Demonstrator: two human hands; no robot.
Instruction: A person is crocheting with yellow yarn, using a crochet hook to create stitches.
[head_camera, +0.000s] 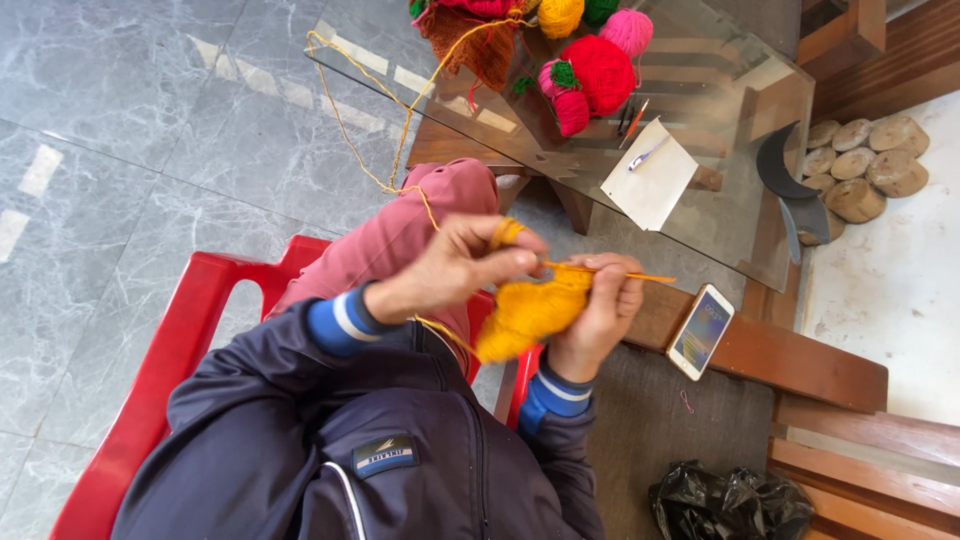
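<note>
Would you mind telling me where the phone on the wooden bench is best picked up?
Grip the phone across its two long edges near the middle, coming straight down from above. It lies flat, screen up, slightly angled on the wooden bench, with both long sides free; its lower end sits at the bench edge.

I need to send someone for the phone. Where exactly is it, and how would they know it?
Start at the glass table. Just beyond its corner, on the wooden bench rail, lies the smartphone: white-edged, screen lit, the only flat slab there.
</note>
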